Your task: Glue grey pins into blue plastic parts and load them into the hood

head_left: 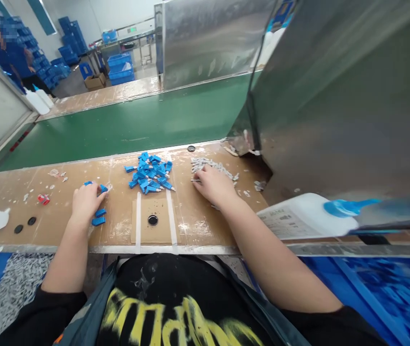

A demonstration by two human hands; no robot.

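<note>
My left hand (87, 201) is at the left of the cardboard-covered bench, its fingers closed on a small blue part (103, 188). Two more blue parts (99, 221) lie just right of its wrist. My right hand (210, 185) rests at the near edge of a pile of small grey parts (223, 168), thumb and fingers pinched round a grey piece. Between the hands lies a heap of blue parts (149, 173) with pale tips. Nearer to me, a round black cap (152, 220) holding something dark sits on a cardboard square (143, 233) with white tape strips.
A green conveyor belt (136, 117) runs beyond the bench. White bottles (298, 216) lie at the right and left. A metal panel (352, 105) rises at the right. Blue bins of parts flank my body below. A person (14, 57) stands far left.
</note>
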